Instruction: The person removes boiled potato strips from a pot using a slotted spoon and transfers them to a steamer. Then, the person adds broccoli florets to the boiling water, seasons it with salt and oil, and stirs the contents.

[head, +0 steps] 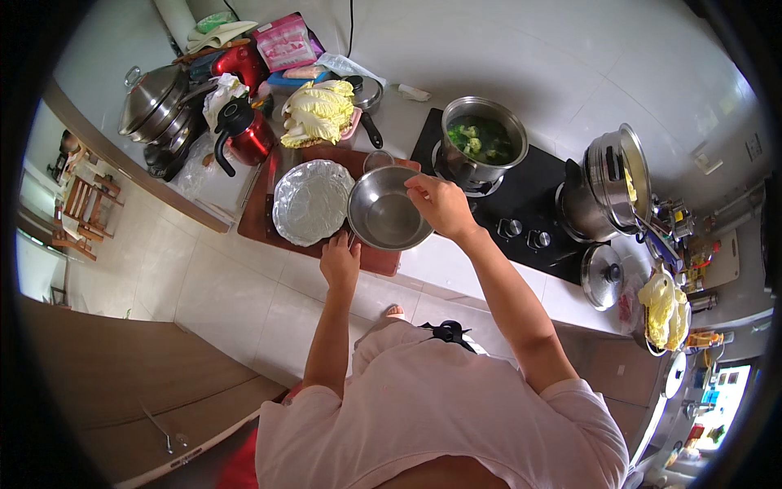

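A foil-lined bowl sits on the reddish-brown cutting board. Just right of it is a metal bowl with nothing in it, partly over the board. My right hand is at the metal bowl's right rim, thumb and fingers brought together; whether they pinch the rim is unclear. My left hand lies at the board's front edge, below the gap between the two bowls, near a thin dark item mostly hidden by the fingers. On the black gas stove, a steel pot holds broccoli in liquid.
Napa cabbage leaves and a lidded pan stand behind the board, with a red kettle to their left. A second steel pot is on the right burner, near a glass lid. More cabbage lies far right.
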The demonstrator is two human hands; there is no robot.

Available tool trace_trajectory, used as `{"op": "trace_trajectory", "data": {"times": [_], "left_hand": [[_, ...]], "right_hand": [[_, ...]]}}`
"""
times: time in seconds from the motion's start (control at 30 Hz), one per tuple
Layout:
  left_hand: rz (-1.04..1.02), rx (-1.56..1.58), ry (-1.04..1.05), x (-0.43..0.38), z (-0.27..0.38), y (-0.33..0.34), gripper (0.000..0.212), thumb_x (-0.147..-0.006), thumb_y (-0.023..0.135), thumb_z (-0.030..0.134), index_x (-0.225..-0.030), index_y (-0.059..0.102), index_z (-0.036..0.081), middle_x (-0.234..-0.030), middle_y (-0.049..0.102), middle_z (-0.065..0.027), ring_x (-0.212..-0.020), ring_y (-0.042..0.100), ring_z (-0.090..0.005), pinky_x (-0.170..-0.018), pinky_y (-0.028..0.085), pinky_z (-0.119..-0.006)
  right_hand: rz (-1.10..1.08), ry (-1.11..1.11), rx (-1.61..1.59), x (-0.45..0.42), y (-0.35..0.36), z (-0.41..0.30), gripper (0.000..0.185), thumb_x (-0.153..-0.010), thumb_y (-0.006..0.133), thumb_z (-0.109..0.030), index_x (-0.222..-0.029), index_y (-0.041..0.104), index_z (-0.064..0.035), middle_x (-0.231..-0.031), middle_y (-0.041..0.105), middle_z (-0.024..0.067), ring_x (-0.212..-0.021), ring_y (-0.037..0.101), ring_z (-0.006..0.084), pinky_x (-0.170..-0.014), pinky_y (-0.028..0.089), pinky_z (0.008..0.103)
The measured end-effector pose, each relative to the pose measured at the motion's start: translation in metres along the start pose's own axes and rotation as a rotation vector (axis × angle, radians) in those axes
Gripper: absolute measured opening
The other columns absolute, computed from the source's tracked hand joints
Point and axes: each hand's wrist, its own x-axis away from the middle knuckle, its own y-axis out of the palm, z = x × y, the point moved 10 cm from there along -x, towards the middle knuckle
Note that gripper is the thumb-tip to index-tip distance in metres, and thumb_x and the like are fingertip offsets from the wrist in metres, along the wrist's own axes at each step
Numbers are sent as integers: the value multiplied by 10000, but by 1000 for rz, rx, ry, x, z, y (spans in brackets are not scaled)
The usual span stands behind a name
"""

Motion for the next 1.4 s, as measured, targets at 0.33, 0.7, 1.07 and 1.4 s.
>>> {"op": "trace_trajectory", "data": {"times": [0.33, 0.7, 1.07, 1.4], "left_hand": [[-60, -45, -74, -21, -8, 23, 150, -762, 621, 195, -880, 616, 103, -818, 585, -86, -790, 577, -268, -650, 484, -393], [137, 651, -395, -10, -31, -7, 152, -877, 481, 128, -898, 593, 27, -743, 605, -108, -642, 582, -238, -607, 472, -349], [443, 543, -34, -8, 18, -78, 201, -914, 435, 142, -938, 566, -8, -789, 615, -112, -650, 570, -184, -592, 466, -290], [15, 995, 145, -15, 119, -88, 293, -847, 452, 54, -1119, 527, -24, -791, 589, -91, -670, 539, -131, -621, 449, -247]], "right_hand": [[-181, -14, 50, -24, 35, 15, 207, -816, 525, -251, -939, 612, -109, -829, 638, 112, -794, 604, 314, -692, 484, 404], [-262, -117, -32, -19, 40, 11, 193, -829, 512, -232, -944, 601, -106, -824, 633, 110, -786, 600, 314, -686, 477, 410], [-132, -403, 235, -14, 58, -47, 482, -764, 577, -107, -1233, 495, -176, -845, 552, 82, -742, 607, 261, -603, 515, 349], [178, -565, 305, -21, -4, -54, 192, -690, 619, -120, -874, 570, -94, -824, 523, 67, -722, 581, 228, -573, 507, 314]]}}
